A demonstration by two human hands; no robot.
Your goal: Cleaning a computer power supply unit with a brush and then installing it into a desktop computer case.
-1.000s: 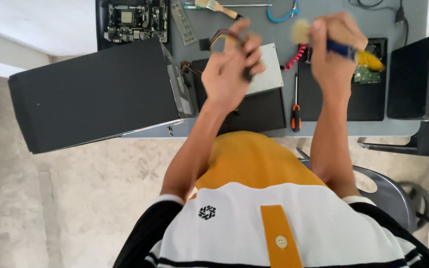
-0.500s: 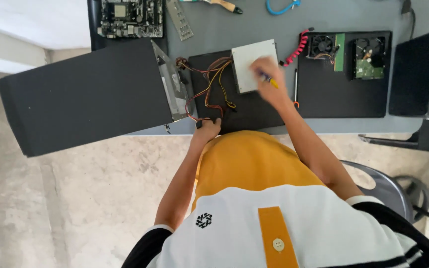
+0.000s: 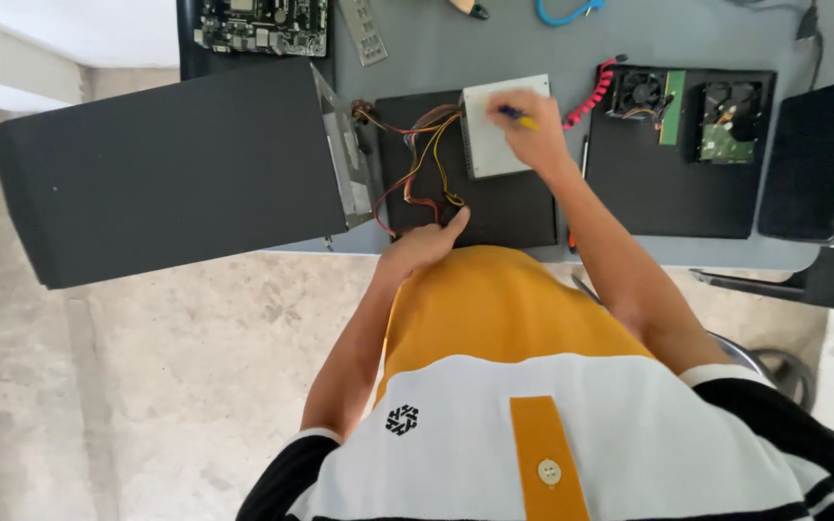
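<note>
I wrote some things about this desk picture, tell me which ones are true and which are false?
1. The right hand holds a tool with a yellow handle. True.
2. The grey metal box sits on a black mat. True.
3. The left hand is lifting the grey metal box. False: it rests at the black mat's near edge by the coloured wires.
4. The big black computer case lies right of the grey metal box. False: it lies to the left.
5. A green circuit board lies at the table's far edge. True.
</note>
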